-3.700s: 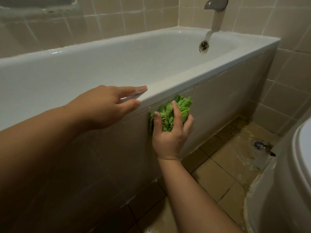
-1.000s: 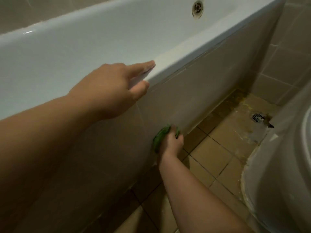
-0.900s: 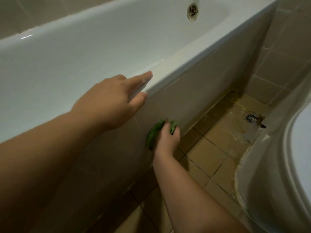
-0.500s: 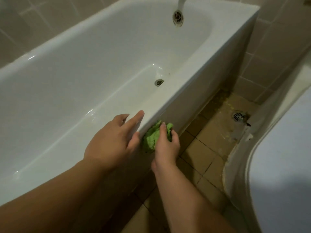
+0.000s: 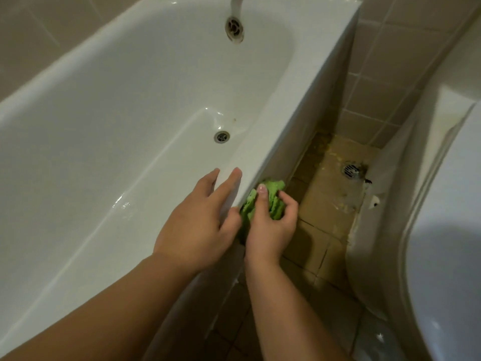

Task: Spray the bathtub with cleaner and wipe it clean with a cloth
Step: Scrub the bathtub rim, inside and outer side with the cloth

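Observation:
The white bathtub (image 5: pixel 299 82) fills the left and middle of the head view, its drain (image 5: pixel 221 137) in the floor and an overflow plate (image 5: pixel 234 29) on the far end wall. My left hand (image 5: pixel 200 225) rests flat on the near rim with straight fingers. My right hand (image 5: pixel 270 225) grips a crumpled green cloth (image 5: pixel 274 201) against the tub's outer side panel just under the rim, right beside my left hand. No spray bottle is in view.
A white toilet (image 5: pixel 442 230) stands close on the right. Between it and the tub runs a narrow strip of stained brown floor tiles with a floor drain (image 5: pixel 351 170). Beige wall tiles (image 5: pixel 406 43) close the far end. A spout (image 5: pixel 236 2) hangs above the overflow.
My right hand has brought the cloth up from low on the side panel to just under the rim. The view has tilted down over the tub, showing its floor and drain.

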